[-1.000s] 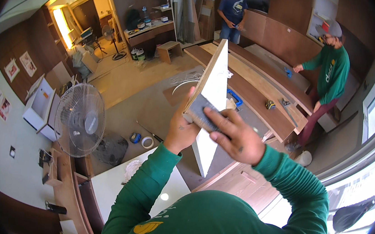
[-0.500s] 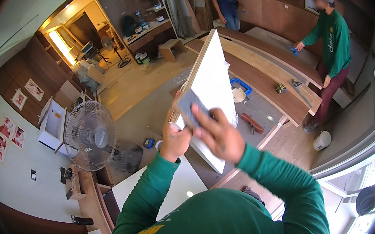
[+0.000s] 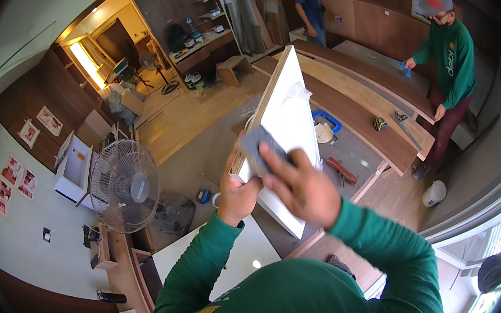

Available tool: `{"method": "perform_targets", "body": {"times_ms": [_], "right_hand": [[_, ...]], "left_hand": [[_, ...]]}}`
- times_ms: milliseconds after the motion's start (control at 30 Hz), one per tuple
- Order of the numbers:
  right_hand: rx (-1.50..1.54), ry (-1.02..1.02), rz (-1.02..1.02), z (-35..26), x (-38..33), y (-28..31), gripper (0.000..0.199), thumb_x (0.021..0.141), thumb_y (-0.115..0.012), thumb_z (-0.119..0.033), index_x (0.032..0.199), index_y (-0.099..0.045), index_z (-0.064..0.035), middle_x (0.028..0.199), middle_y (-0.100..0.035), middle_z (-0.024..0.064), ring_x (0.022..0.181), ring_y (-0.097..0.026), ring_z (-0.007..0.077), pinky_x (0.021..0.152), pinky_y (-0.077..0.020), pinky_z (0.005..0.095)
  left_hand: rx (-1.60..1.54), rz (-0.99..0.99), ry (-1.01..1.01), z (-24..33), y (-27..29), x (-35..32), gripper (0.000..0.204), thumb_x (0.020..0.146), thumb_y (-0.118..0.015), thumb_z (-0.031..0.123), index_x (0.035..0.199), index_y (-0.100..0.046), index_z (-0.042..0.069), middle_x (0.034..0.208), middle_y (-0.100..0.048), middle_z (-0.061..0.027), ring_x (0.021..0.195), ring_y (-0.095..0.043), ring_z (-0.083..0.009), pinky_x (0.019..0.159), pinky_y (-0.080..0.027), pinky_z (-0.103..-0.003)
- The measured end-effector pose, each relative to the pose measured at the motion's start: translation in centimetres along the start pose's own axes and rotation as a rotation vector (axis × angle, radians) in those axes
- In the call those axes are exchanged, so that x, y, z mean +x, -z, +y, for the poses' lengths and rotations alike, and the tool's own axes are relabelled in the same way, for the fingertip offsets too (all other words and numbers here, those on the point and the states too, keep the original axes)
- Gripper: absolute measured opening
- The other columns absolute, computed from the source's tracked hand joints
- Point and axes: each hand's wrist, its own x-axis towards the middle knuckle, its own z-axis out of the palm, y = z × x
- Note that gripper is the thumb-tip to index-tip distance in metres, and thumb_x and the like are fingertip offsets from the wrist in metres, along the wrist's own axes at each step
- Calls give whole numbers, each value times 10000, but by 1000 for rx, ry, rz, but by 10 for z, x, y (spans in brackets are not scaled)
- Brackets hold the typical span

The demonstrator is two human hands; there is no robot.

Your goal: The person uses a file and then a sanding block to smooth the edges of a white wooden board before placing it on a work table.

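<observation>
A thick white panel (image 3: 288,114) with a bare wood-coloured edge stands tilted in front of me, its long edge pointing away. My left hand (image 3: 238,197) is closed around its near end from below, the fingers partly hidden behind the edge. In my right hand (image 3: 308,190), slightly blurred, is a dark grey sanding block (image 3: 255,147), pressed flat by the fingers near the corner where the edge meets the white face. Some thin, crumpled whitish film (image 3: 299,93) clings to that face. Below my arms lies another white board (image 3: 191,254).
A grey worktop holds a blue clamp (image 3: 329,121), a red-brown tool (image 3: 342,171) and a blue tape measure (image 3: 203,196). A standing fan (image 3: 125,186) is at left. Beyond, long brown boards (image 3: 358,116) carry a yellow tape measure (image 3: 380,123); a co-worker (image 3: 456,62) stands there.
The whole view has shifted slightly, scenery moving right and down. My right hand has moved a little to the right, the sanding block still on the panel's edge. The co-worker's hand has moved slightly.
</observation>
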Motion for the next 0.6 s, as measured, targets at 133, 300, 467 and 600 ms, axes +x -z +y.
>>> {"method": "perform_targets", "body": {"times_ms": [133,300,467,600], "right_hand": [[-128,-54,-107,1,30,20,572,1014,-633,-328,1546,-496,-169,999,-550,215,794,-646,357,767,-538,438],[-375,-251,-185,65,141,62,541,1064,-510,-440,1509,-533,-133,983,-602,234,758,-668,352,748,-537,447],[-387,42,-190,-10,50,38,549,1008,-636,-385,1516,-536,-203,920,-524,190,659,-618,346,674,-540,456],[-382,76,-317,-27,62,45,533,1031,-569,-403,1519,-518,-194,986,-569,220,681,-665,364,702,-580,456]], "left_hand": [[-44,-33,13,-1,0,1,897,784,-520,-118,1625,-225,-9,1555,-457,-138,1350,-507,-200,1117,-421,-326],[-143,-76,57,11,-16,7,901,781,-502,-122,1628,-214,-12,1542,-477,-137,1353,-504,-197,1108,-414,-302],[-153,-39,-21,-11,-4,4,830,800,-522,-112,1594,-300,-15,1442,-561,-124,1276,-566,-191,1074,-453,-307],[-86,-48,2,-12,9,-2,812,800,-522,-127,1579,-318,-21,1415,-583,-132,1266,-576,-192,1070,-456,-309]]}}
